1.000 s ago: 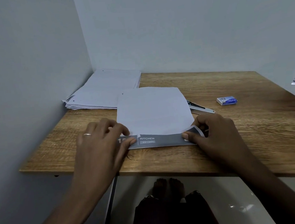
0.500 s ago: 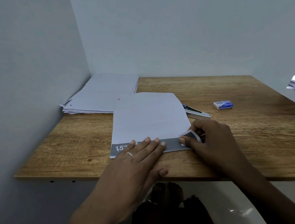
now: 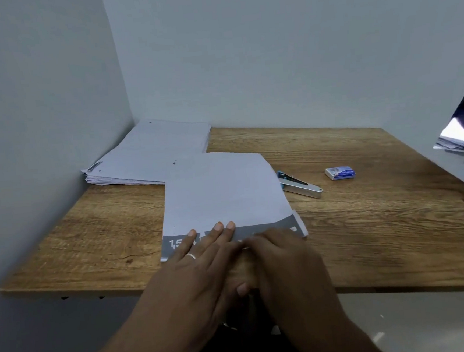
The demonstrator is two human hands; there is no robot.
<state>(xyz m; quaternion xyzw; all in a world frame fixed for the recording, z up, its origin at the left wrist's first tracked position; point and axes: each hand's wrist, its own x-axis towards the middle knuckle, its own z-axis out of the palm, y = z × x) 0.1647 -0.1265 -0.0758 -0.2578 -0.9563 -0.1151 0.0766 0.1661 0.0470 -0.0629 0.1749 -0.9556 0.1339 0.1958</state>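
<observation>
A white sheet (image 3: 221, 193) lies on the wooden table (image 3: 375, 219) with its near edge folded over, showing a grey printed band with white numerals. My left hand (image 3: 205, 268), with a ring on one finger, lies flat on that band, fingers straight and pressing it down. Right beside it, my right hand (image 3: 286, 261) is blurred and rests on the band's middle, its fingertips touching the left hand's fingers. The band's right corner lies free of both hands.
A pile of white sheets (image 3: 150, 152) sits in the back left corner against the walls. A stapler (image 3: 300, 184) and a small box of staples (image 3: 340, 172) lie right of the sheet. More papers (image 3: 458, 142) show at the right edge.
My right hand let go of the folded corner and slid left along the band to meet the left hand. The left hand stayed flat on the fold.
</observation>
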